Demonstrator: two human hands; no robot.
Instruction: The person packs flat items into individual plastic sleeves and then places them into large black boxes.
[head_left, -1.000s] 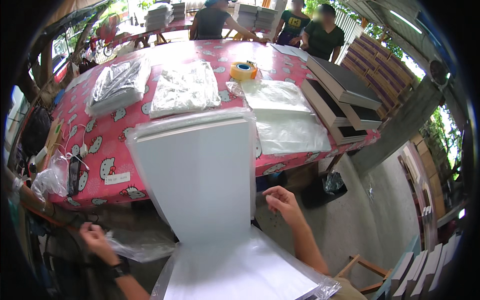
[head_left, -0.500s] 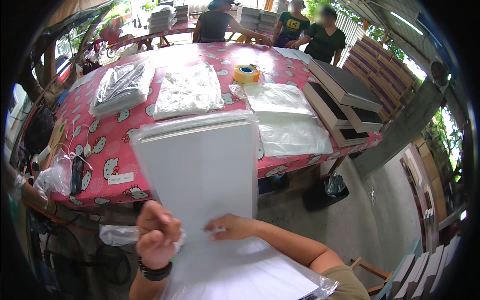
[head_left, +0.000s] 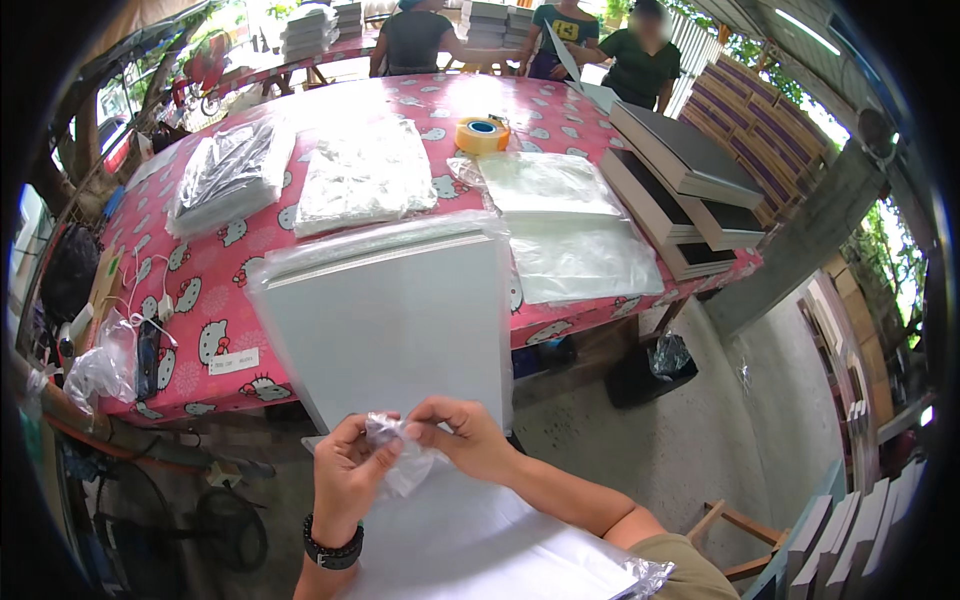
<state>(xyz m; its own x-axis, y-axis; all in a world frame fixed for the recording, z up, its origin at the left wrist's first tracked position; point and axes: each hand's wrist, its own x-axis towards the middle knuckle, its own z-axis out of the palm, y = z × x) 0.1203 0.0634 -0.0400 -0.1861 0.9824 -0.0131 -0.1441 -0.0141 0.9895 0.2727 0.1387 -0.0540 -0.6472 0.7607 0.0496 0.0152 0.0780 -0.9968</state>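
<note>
- Crumpled clear plastic bag [head_left: 100, 365] is lying at the front-left corner of the pink patterned worktop [head_left: 212, 270]; slim black oblong object [head_left: 148, 360] is sitting just right of it, near the front edge.
- Dark flat bundle in clear plastic [head_left: 232, 175] is resting further back, toward the left edge.
- Left hand [head_left: 350, 465]: thumb and fingers closing together, pinching a small crumpled piece of clear plastic film [head_left: 405, 468].
- Film is hanging between both hands, off the worktop, in front of its front edge.
- White rectangular slab in clear plastic [head_left: 400, 325] is standing tilted behind the hands, overlapping the front edge in view.
- Right hand [head_left: 465, 438]: thumb and fingertips meeting, gripping the film's right side.
- Orange tape roll [head_left: 482, 146] is sitting behind the flat clear plastic sleeves [head_left: 585, 235], which are reaching the front edge.
- Thick black-covered books [head_left: 690, 160] are stacking up along the right edge.
</note>
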